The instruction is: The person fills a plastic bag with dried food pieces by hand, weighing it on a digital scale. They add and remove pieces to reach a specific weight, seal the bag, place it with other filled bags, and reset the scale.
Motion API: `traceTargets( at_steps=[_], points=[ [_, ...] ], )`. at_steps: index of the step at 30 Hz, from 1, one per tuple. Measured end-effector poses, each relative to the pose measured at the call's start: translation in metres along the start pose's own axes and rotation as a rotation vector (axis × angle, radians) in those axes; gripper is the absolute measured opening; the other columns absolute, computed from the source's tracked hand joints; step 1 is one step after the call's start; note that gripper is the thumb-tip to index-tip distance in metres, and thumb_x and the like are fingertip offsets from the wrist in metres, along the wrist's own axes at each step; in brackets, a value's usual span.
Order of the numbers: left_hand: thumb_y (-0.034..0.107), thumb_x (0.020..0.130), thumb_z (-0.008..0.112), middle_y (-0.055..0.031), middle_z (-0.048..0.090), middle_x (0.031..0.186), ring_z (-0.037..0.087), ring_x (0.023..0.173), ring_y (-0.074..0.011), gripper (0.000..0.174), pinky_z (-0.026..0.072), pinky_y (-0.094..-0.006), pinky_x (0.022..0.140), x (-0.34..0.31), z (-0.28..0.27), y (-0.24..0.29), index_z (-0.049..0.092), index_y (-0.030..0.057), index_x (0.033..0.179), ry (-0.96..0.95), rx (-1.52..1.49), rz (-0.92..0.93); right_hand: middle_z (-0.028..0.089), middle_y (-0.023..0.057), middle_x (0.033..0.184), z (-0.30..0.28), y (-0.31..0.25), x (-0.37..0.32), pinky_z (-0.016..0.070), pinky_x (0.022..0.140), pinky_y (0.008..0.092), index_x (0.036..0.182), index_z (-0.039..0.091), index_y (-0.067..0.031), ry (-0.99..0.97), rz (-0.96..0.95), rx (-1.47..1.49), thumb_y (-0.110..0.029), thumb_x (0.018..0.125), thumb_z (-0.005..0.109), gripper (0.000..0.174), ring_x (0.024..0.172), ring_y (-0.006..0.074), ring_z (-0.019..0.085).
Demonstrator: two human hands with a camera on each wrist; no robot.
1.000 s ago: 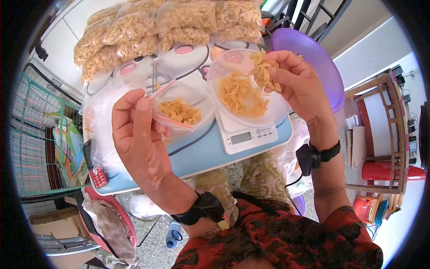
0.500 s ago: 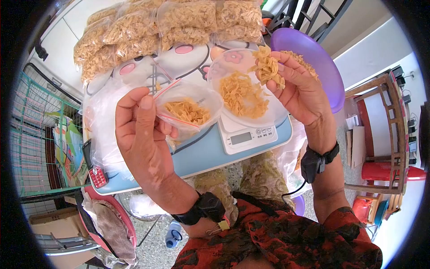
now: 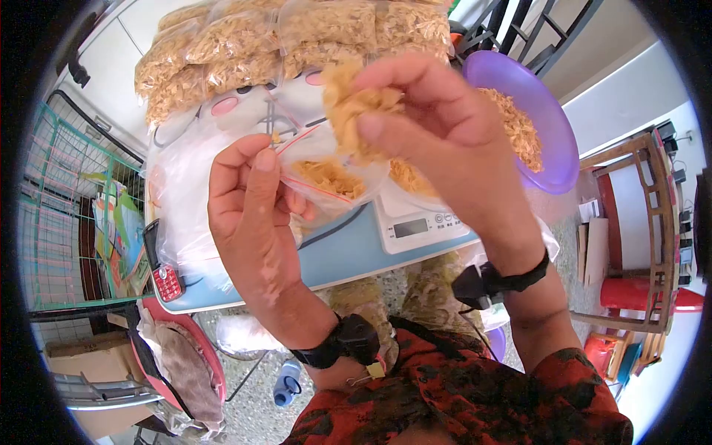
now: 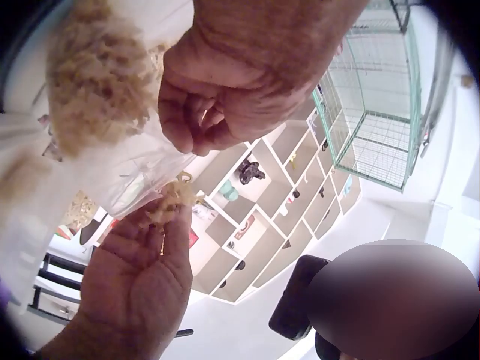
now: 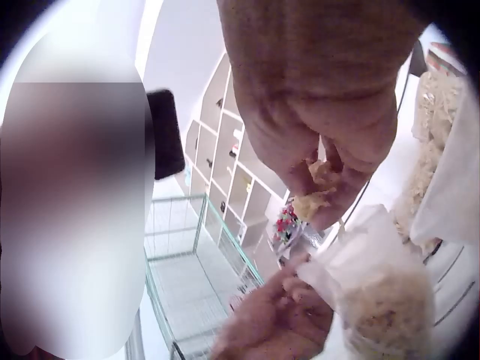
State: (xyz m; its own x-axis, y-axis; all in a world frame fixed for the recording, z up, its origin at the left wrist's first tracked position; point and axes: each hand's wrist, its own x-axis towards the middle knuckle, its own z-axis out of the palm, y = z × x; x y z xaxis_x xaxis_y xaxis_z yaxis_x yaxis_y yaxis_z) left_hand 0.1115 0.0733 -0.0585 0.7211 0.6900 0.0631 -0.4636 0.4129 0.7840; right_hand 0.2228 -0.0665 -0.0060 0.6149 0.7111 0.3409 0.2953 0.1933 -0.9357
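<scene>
My left hand point(image 3: 256, 215) pinches the edge of a clear zip bag point(image 3: 319, 144) with red lines along its mouth. Yellowish dried flakes point(image 3: 326, 178) lie inside the bag, and its mouth gapes toward the right. Between thumb and fingers, my right hand point(image 3: 460, 141) holds a clump of the same flakes point(image 3: 356, 111), close over the bag's mouth. Seen from the right wrist, the clump point(image 5: 315, 199) is just above the bag point(image 5: 382, 300). A white kitchen scale point(image 3: 415, 230) sits beside the bag; my right hand hides most of the bowl on it.
Filled bags of flakes point(image 3: 326, 30) are stacked along the table's back. A purple basin point(image 3: 556, 133) with more flakes stands at the right. Clear plastic bags point(image 3: 189, 200) lie on the left, near a phone with red keys point(image 3: 167, 282).
My right hand has moved left with its clump, from above the scale's bowl to the bag's mouth. The bag in my left hand has shifted slightly right and opened wider.
</scene>
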Motion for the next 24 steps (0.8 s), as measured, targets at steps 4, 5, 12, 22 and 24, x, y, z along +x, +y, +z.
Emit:
traceTargets(
  at_steps=[4,5,12,22,24],
  points=[
    [0.013,0.092,0.065,-0.0037,0.06,0.077,0.053,0.055,-0.01,0.019,0.0461,-0.024,0.048,0.001,-0.002,0.001,0.059,0.0022,0.107,0.007,-0.014,-0.003,0.06,0.0071,0.111,0.018,0.011,-0.006,0.0533,0.081,0.0276,0.111,0.059,-0.0044,-0.057,-0.149,-0.568,0.0,0.088,0.063,0.024,0.1,0.016,0.061],
    [0.013,0.092,0.065,-0.0037,0.061,0.078,0.053,0.055,-0.0099,0.02,0.0458,-0.0237,0.048,0.001,-0.003,0.001,0.059,0.0021,0.107,0.007,-0.019,0.0,0.059,0.0099,0.105,0.021,0.014,-0.007,0.0519,0.078,0.0322,0.107,0.058,-0.0046,-0.05,-0.195,-0.58,-0.003,0.087,0.061,0.02,0.095,0.0227,0.06],
    [0.011,0.092,0.064,-0.0007,0.058,0.079,0.048,0.057,-0.0067,0.02,0.0373,-0.02,0.049,0.001,-0.007,0.004,0.059,0.001,0.109,0.039,0.041,-0.005,0.061,0.0113,0.099,0.021,0.014,-0.01,0.0501,0.076,0.0386,0.103,0.059,-0.0066,-0.224,-0.279,-0.717,-0.007,0.086,0.063,0.017,0.09,0.0314,0.061],
    [0.009,0.09,0.065,0.0033,0.054,0.076,0.037,0.054,-0.0013,0.018,0.0255,-0.0169,0.046,-0.004,0.001,0.01,0.06,0.0043,0.107,0.072,0.143,0.061,0.063,0.0117,0.092,0.036,-0.009,0.013,0.0496,0.072,0.0383,0.098,0.057,-0.0047,-0.422,0.068,-0.87,-0.01,0.086,0.062,0.014,0.086,0.0323,0.063],
    [0.011,0.089,0.067,0.0047,0.053,0.075,0.035,0.053,-0.0007,0.019,0.0236,-0.0167,0.045,-0.003,-0.002,0.009,0.061,0.0059,0.107,0.1,0.141,0.082,0.063,0.0109,0.091,0.038,-0.002,0.012,0.0496,0.07,0.0387,0.095,0.057,-0.0043,-0.326,-0.07,-0.85,-0.011,0.086,0.063,0.013,0.084,0.0323,0.063]
  ],
)
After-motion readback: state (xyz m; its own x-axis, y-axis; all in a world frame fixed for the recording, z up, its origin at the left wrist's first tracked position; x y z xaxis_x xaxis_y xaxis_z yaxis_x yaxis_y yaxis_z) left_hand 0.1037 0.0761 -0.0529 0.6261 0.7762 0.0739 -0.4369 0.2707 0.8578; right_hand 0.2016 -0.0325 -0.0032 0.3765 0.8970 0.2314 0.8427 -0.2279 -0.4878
